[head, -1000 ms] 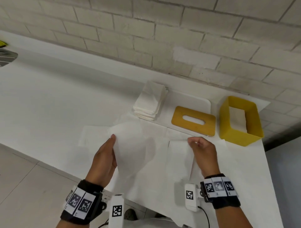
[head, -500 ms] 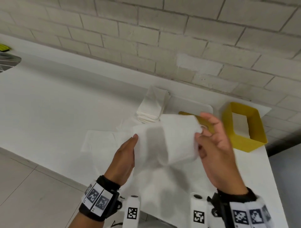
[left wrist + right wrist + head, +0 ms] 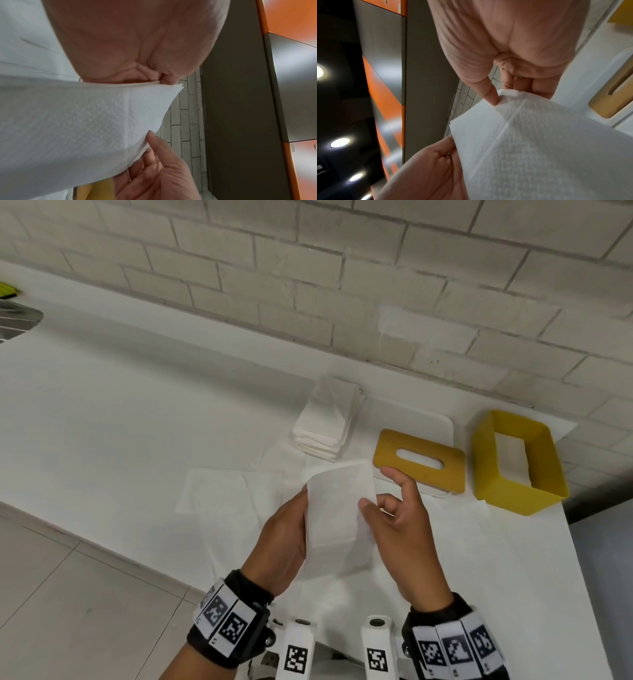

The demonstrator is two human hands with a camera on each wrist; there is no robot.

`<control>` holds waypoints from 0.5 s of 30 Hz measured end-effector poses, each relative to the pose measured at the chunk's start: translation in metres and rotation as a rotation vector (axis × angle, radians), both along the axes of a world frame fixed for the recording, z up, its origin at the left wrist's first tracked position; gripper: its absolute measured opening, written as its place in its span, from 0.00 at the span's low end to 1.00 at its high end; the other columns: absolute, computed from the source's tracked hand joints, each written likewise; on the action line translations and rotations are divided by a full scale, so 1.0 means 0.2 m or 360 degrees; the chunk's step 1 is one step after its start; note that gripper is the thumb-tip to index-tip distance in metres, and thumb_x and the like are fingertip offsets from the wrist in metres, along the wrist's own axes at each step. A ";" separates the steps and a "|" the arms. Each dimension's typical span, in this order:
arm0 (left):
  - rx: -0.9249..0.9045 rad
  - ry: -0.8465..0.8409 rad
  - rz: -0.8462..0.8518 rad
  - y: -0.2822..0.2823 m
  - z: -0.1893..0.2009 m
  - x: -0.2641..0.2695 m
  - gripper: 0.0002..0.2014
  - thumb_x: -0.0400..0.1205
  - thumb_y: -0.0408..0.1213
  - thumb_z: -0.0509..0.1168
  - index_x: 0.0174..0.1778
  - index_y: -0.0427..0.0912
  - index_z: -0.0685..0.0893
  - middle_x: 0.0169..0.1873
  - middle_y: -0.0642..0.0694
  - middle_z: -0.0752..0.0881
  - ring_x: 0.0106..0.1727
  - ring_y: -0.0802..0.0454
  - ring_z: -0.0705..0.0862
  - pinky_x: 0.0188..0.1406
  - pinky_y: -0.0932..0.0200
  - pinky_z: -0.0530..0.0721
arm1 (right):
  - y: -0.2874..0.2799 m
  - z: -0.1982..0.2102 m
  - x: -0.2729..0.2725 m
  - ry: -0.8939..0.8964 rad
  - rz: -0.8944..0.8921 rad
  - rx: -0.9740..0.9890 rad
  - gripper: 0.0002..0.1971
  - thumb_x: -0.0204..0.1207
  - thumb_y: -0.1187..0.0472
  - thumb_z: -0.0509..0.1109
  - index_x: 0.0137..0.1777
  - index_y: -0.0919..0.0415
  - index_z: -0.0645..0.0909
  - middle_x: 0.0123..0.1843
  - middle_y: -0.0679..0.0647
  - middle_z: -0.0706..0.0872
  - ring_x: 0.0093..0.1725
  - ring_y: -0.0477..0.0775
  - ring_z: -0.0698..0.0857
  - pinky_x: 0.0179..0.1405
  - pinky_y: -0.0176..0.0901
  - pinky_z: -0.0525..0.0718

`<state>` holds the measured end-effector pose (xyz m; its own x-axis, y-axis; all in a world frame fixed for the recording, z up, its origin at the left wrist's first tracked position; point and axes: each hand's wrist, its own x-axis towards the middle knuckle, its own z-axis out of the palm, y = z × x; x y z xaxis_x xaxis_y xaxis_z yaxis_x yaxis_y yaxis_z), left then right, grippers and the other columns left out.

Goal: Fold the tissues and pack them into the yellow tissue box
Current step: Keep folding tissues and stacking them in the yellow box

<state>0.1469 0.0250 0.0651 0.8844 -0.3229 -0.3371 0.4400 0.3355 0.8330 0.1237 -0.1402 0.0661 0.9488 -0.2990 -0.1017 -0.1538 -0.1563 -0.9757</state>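
Note:
A white tissue (image 3: 337, 505) folded in half is held upright in the air between both hands. My left hand (image 3: 286, 539) pinches its left edge; the left wrist view shows thumb and fingers closed on the doubled edge of the tissue (image 3: 89, 119). My right hand (image 3: 394, 518) pinches the right edge with the thumb, index finger stretched out; the right wrist view shows that thumb on the tissue (image 3: 530, 142). The yellow tissue box (image 3: 513, 467) stands open at the right with a white tissue inside. Its yellow slotted lid (image 3: 419, 460) lies flat beside it.
A stack of folded tissues (image 3: 329, 419) sits near the brick wall. Several unfolded tissues (image 3: 219, 491) lie spread on the white table (image 3: 120, 405) under my hands. The table's front edge runs diagonally at the left, with tiled floor (image 3: 68, 611) below.
Both hands lifted the tissue off the table and brought its edges together, so it went from spread flat to folded in half. My hands are now much closer to each other.

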 end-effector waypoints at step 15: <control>0.0049 0.0170 0.0271 0.13 -0.11 -0.02 0.22 0.85 0.48 0.66 0.71 0.40 0.85 0.64 0.42 0.91 0.69 0.43 0.87 0.80 0.38 0.76 | 0.00 -0.07 -0.03 0.0259 0.0142 -0.0001 0.21 0.82 0.58 0.73 0.72 0.40 0.74 0.44 0.52 0.93 0.42 0.51 0.91 0.50 0.48 0.89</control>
